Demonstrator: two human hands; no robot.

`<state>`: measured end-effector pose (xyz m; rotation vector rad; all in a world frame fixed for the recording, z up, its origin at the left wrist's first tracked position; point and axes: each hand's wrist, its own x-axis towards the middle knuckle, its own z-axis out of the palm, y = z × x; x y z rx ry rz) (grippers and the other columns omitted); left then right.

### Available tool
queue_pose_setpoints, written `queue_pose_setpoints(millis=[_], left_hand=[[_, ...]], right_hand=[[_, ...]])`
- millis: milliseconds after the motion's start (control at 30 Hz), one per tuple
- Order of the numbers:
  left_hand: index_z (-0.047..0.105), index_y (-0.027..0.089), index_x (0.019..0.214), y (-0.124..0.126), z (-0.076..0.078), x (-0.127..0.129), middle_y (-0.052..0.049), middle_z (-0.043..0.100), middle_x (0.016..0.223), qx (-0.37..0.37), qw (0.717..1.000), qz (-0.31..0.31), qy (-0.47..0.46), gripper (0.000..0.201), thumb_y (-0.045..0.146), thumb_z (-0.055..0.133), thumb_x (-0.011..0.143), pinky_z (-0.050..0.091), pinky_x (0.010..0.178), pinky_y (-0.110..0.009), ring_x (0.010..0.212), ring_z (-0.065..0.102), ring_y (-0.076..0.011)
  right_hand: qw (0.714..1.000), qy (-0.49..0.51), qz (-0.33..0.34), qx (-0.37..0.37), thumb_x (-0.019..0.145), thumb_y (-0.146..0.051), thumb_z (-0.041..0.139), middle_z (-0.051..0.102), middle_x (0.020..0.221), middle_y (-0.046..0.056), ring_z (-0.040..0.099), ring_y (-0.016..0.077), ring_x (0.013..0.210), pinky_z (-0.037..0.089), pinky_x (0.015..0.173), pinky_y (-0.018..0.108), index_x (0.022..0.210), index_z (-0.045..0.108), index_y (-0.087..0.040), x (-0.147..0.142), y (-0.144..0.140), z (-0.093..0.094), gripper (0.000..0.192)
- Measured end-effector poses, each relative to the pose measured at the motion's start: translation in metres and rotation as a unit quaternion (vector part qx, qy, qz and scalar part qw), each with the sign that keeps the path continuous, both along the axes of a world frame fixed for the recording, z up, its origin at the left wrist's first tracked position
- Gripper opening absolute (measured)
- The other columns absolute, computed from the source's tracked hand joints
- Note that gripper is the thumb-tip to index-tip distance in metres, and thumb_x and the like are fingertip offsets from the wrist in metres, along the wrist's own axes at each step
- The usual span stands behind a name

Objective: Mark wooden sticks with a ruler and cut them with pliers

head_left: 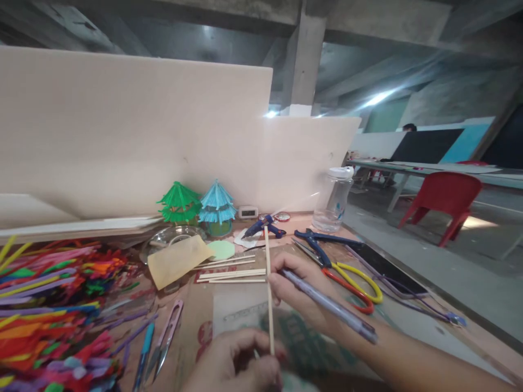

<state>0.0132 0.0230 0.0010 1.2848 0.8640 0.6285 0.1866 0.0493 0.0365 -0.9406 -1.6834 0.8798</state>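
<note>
**Stick in one hand, pen in the other**

So the left hand (237, 362) is down at the bottom edge, fingers curled shut around the lower end of a thin wooden stick (268, 288). The stick stands pretty much upright, tip pointing up toward the glue gun (261, 226) at the back of the table (412, 321).

The right hand (302, 296) comes in from the right and is closed around a purple pen (327, 306), held like you'd write with it, the pen tip right up against the stick about halfway along. The pen's back end sticks out over the wrist.

More sticks (231, 272) lie flat in a loose bunch just behind the hands. Scissors (343, 272) with yellow and red handles sit just right of the right hand, and a phone (388, 269) with its cable lies beyond them. On the left there's a big messy heap of coloured strips (53, 305), with small snips (167, 337) lying beside it. At the back, a green paper tree (178, 203) and a blue one (217, 206) stand side by side against the board, and a bottle (333, 202) stands off to the right.
</note>
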Motion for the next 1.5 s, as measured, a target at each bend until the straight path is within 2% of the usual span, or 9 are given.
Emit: queue_pose_setpoints(millis=[200, 367, 500, 667, 733, 833, 900, 1000, 1500], left_hand=[[0.067, 0.013, 0.093, 0.003, 0.016, -0.001, 0.003, 0.061, 0.053, -0.044, 0.999, 0.012, 0.007, 0.057, 0.063, 0.068, 0.067, 0.014, 0.035, -0.019, 0.032, 0.028, -0.0021], [0.069, 0.010, 0.096, 0.006, 0.021, -0.001, 0.001, 0.062, 0.049, -0.098, 0.995, -0.010, -0.007, 0.046, 0.049, 0.065, 0.072, 0.015, 0.032, -0.018, 0.029, 0.028, -0.0025], [0.068, 0.012, 0.088, 0.009, 0.019, -0.001, 0.002, 0.059, 0.045, -0.103, 0.994, -0.008, -0.030, 0.036, 0.044, 0.060, 0.074, 0.018, 0.030, -0.018, 0.028, 0.029, -0.0040], [0.061, 0.016, 0.076, 0.009, 0.016, -0.005, 0.002, 0.055, 0.049, 0.063, 0.993, 0.094, 0.034, 0.044, 0.049, 0.036, 0.089, 0.032, 0.038, -0.018, 0.037, 0.042, -0.0075], [0.062, 0.016, 0.078, 0.005, 0.015, -0.007, -0.003, 0.063, 0.063, 0.254, 0.949, 0.071, 0.174, 0.040, 0.040, 0.034, 0.094, 0.047, 0.053, -0.023, 0.056, 0.059, -0.0133], [0.067, 0.015, 0.098, -0.004, 0.014, -0.009, -0.011, 0.072, 0.100, 0.505, 0.747, -0.096, 0.421, 0.030, 0.009, 0.040, 0.086, 0.056, 0.064, -0.037, 0.077, 0.068, -0.0234], [0.064, 0.012, 0.114, -0.009, 0.011, -0.009, -0.015, 0.068, 0.117, 0.564, 0.617, -0.151, 0.527, 0.047, -0.003, 0.038, 0.078, 0.057, 0.054, -0.038, 0.073, 0.069, -0.0252], [0.055, 0.006, 0.129, -0.012, 0.005, -0.007, -0.019, 0.061, 0.132, 0.585, 0.529, -0.140, 0.599, 0.058, -0.006, 0.037, 0.075, 0.058, 0.048, -0.035, 0.073, 0.071, -0.0253], [0.049, 0.012, 0.137, -0.003, -0.007, -0.008, -0.020, 0.056, 0.136, 0.553, 0.535, -0.153, 0.621, 0.066, -0.006, 0.039, 0.075, 0.061, 0.055, -0.036, 0.071, 0.072, -0.0236]], right_hand=[[0.962, 0.028, -0.150, 0.227, 0.098, -0.039, 0.043, 0.071, 0.084, 0.003, 0.067, 0.0166, 0.078, 0.054, 0.074, 0.033, 0.102, 0.062, -0.023, 0.022, 0.013, -0.004, 0.025], [0.878, -0.254, -0.001, 0.407, 0.094, -0.022, 0.055, 0.068, 0.122, 0.003, 0.051, 0.0211, 0.129, 0.025, 0.115, 0.050, 0.113, 0.064, -0.026, 0.042, 0.028, -0.008, 0.021], [0.863, -0.293, 0.077, 0.404, 0.094, -0.023, 0.056, 0.073, 0.100, 0.004, 0.064, 0.0191, 0.104, 0.034, 0.110, 0.049, 0.102, 0.067, -0.022, 0.043, 0.032, -0.012, 0.014], [0.891, -0.273, -0.017, 0.361, 0.094, -0.023, 0.054, 0.069, 0.078, 0.004, 0.063, 0.0175, 0.077, 0.050, 0.076, 0.033, 0.089, 0.070, -0.020, 0.043, 0.035, -0.018, 0.017], [0.906, -0.274, -0.055, 0.317, 0.094, -0.021, 0.052, 0.069, 0.077, 0.003, 0.063, 0.0171, 0.073, 0.049, 0.069, 0.030, 0.089, 0.070, -0.020, 0.042, 0.039, -0.025, 0.018], [0.925, -0.287, -0.050, 0.243, 0.092, -0.020, 0.052, 0.070, 0.081, 0.004, 0.065, 0.0182, 0.075, 0.050, 0.069, 0.030, 0.092, 0.070, -0.020, 0.038, 0.042, -0.041, 0.018], [0.931, -0.298, -0.042, 0.207, 0.090, -0.019, 0.054, 0.070, 0.085, 0.005, 0.065, 0.0193, 0.078, 0.049, 0.071, 0.030, 0.096, 0.070, -0.020, 0.032, 0.040, -0.053, 0.017], [0.928, -0.323, -0.030, 0.181, 0.091, -0.020, 0.055, 0.068, 0.085, 0.006, 0.063, 0.0193, 0.078, 0.048, 0.069, 0.030, 0.096, 0.070, -0.020, 0.023, 0.034, -0.066, 0.016], [0.922, -0.363, 0.038, 0.131, 0.092, -0.013, 0.051, 0.060, 0.089, 0.006, 0.056, 0.0192, 0.086, 0.043, 0.073, 0.029, 0.091, 0.067, -0.020, 0.020, 0.032, -0.068, 0.017]])
